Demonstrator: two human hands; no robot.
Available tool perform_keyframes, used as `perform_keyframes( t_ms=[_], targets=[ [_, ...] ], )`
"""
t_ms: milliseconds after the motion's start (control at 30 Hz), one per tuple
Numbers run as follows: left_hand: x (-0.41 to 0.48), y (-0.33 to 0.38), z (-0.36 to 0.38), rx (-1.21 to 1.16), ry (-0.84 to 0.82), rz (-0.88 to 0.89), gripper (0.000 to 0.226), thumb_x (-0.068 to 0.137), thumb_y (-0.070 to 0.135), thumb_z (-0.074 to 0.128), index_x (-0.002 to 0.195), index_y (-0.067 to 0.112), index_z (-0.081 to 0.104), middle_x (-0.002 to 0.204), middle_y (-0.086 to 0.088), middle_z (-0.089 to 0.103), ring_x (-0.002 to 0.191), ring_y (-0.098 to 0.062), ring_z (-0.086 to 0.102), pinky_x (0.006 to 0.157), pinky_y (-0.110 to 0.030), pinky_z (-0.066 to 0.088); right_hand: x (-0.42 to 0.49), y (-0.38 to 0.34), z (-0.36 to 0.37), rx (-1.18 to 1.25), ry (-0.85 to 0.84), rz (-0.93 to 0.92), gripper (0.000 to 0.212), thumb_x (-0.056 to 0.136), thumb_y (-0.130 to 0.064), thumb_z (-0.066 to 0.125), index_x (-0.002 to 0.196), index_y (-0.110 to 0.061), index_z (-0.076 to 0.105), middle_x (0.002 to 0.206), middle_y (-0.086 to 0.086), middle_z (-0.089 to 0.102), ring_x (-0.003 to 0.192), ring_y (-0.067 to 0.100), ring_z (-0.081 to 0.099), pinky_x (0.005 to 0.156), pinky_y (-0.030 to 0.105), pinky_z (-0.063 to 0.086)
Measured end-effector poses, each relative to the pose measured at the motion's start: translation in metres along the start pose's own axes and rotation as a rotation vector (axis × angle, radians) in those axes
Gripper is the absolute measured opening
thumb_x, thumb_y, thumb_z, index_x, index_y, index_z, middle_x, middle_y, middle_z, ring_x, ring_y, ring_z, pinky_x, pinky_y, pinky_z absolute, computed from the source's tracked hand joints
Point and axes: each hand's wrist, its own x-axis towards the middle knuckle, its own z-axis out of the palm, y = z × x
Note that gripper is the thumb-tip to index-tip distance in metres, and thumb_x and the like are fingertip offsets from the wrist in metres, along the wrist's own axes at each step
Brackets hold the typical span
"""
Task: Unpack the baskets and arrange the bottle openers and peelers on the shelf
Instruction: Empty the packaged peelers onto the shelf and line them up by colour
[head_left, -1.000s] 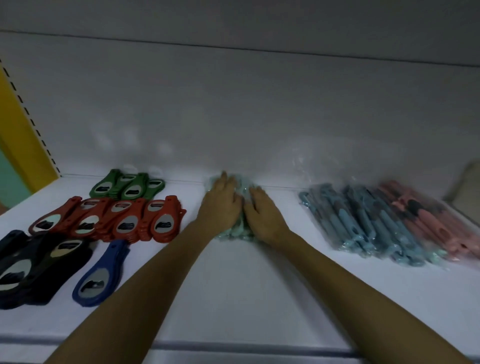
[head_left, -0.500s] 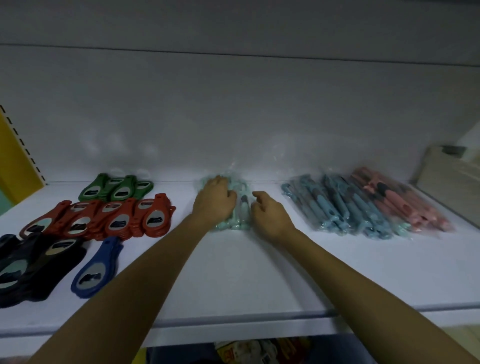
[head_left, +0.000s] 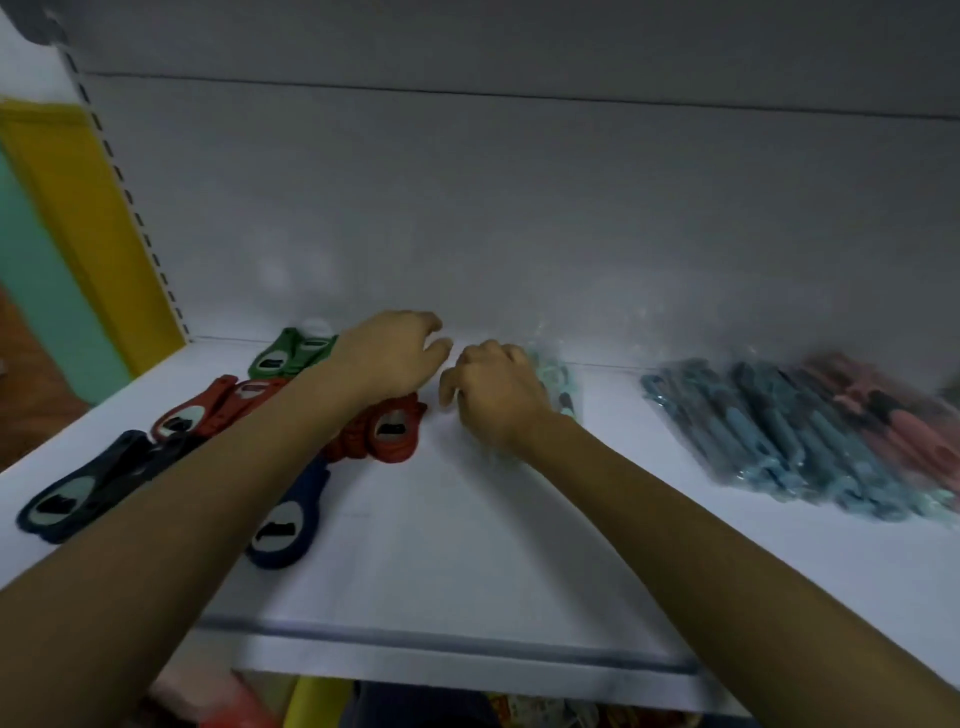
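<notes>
The bottle openers (head_left: 280, 530) are lying grouped by colour at the left of the shelf (head_left: 467, 561), with the bagged blue peelers (head_left: 769, 431) and pink peelers (head_left: 883, 410) at the right. The mint peeler pack (head_left: 561, 384) is sitting in the gap between, near the back wall (head_left: 519, 234), probably starting its own group. The right hand (head_left: 498, 395) is arching knuckles-up against that pack's left edge, fingers curling; whether its grip is pinching the wrapper I cannot tell. The left hand (head_left: 389, 358) is hovering above the red openers (head_left: 389, 434), its grip loose and apart, holding nothing

Red openers (head_left: 387, 434), white shelf (head_left: 467, 545), perhaps pink peelers (head_left: 893, 415).
</notes>
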Motion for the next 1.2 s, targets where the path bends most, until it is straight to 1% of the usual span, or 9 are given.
perform_keyframes(
  t_ms=[133,300,400,467,733,867,933,1000,1200],
  targets=[
    [-0.019,-0.023,0.016,-0.021,-0.231,-0.061,0.074,0.09,0.047,0.051,0.15,0.017,0.02,0.15,-0.009,0.037,0.132,-0.027,0.041,0.108,-0.038,0.036,0.017,-0.01,0.015,-0.071,-0.192,-0.019,0.029,0.091,-0.021,0.05,0.114,-0.029,0.065,0.12,0.004,0.057,0.118,0.026,0.045,0.102,0.042,0.03],
    [-0.024,-0.037,0.028,0.035,-0.314,0.008,0.098,0.075,0.053,0.068,0.148,0.009,0.019,0.143,-0.007,0.04,0.123,-0.023,0.044,0.1,-0.031,0.038,0.026,-0.006,0.023,0.057,-0.229,-0.025,0.035,0.088,-0.011,0.05,0.112,-0.032,0.064,0.113,-0.001,0.061,0.111,0.023,0.05,0.097,0.039,0.031],
    [-0.021,-0.04,0.031,-0.001,-0.313,0.032,0.082,0.073,0.048,0.072,0.134,0.008,0.035,0.128,-0.008,0.046,0.099,-0.018,0.046,0.082,-0.026,0.038,0.03,-0.004,0.028,0.102,-0.224,-0.024,0.036,0.089,-0.009,0.049,0.111,-0.031,0.065,0.111,-0.001,0.062,0.108,0.022,0.053,0.095,0.038,0.032],
    [-0.02,-0.042,0.033,-0.022,-0.319,0.044,0.072,0.073,0.044,0.073,0.127,0.008,0.04,0.123,-0.007,0.047,0.097,-0.019,0.047,0.079,-0.025,0.037,0.031,-0.003,0.03,0.129,-0.227,-0.03,0.036,0.089,-0.009,0.049,0.112,-0.031,0.064,0.11,-0.001,0.06,0.106,0.022,0.054,0.092,0.037,0.032],
    [-0.019,-0.04,0.034,-0.039,-0.33,0.031,0.08,0.075,0.04,0.072,0.135,0.004,0.035,0.134,-0.011,0.041,0.117,-0.027,0.045,0.087,-0.027,0.037,0.031,-0.001,0.03,0.104,-0.258,-0.066,0.038,0.09,-0.012,0.047,0.118,-0.034,0.06,0.108,0.001,0.054,0.102,0.021,0.054,0.089,0.036,0.029],
    [-0.021,-0.04,0.034,-0.035,-0.336,0.033,0.092,0.075,0.042,0.072,0.144,0.004,0.024,0.147,-0.01,0.03,0.129,-0.025,0.037,0.097,-0.026,0.034,0.027,0.001,0.024,0.059,-0.277,-0.096,0.042,0.091,-0.012,0.046,0.124,-0.035,0.059,0.118,0.0,0.059,0.111,0.02,0.053,0.101,0.039,0.027],
    [-0.024,-0.036,0.03,-0.032,-0.334,0.048,0.107,0.077,0.051,0.069,0.151,0.008,0.005,0.159,-0.007,0.006,0.144,-0.023,0.016,0.112,-0.028,0.021,0.025,0.002,0.019,0.014,-0.233,-0.101,0.04,0.09,-0.015,0.048,0.123,-0.033,0.061,0.122,-0.002,0.061,0.114,0.02,0.053,0.107,0.039,0.025],
    [-0.024,-0.03,0.026,-0.034,-0.268,0.081,0.111,0.078,0.057,0.065,0.151,0.01,-0.003,0.16,-0.005,-0.008,0.147,-0.02,0.003,0.116,-0.028,0.01,0.023,0.006,0.012,-0.029,-0.154,-0.075,0.037,0.091,-0.019,0.049,0.123,-0.031,0.061,0.122,0.0,0.061,0.115,0.021,0.053,0.107,0.039,0.026],
    [-0.005,0.014,0.023,-0.052,-0.163,0.217,0.1,0.085,0.052,0.059,0.151,0.013,-0.005,0.16,-0.005,-0.005,0.147,-0.018,-0.002,0.117,-0.028,0.002,-0.003,0.037,-0.018,-0.052,0.028,0.104,0.041,0.091,-0.023,0.048,0.131,-0.02,0.052,0.13,0.008,0.053,0.117,0.026,0.049,0.099,0.035,0.033]
  ],
)
